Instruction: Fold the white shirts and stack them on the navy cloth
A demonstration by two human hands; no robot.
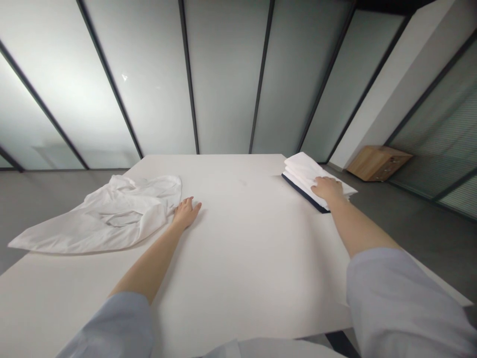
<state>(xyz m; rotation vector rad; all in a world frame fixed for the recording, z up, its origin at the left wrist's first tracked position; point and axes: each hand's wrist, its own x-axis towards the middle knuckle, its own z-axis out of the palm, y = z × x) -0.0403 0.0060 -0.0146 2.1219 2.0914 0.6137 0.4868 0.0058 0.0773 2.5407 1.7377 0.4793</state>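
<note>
A rumpled white cloth (122, 214) is spread loosely on the left side of the white table (238, 248), with part of it hanging over the left edge. Right at its inner edge is my left hand (187, 213), fingers spread and nothing held; I cannot tell whether it touches the fabric. My right hand (328, 189) rests on top of a stack of folded white cloth (303, 166) near the table's right edge, its fingers stretched over the upper layer. Beneath the white layers lies a dark navy folded piece (303, 193), seen as a thin band.
Frosted glass panels (227, 74) with dark frames stand behind the table. A wooden cabinet (378, 163) sits on the grey floor at the far right, beside a pale column (395, 84).
</note>
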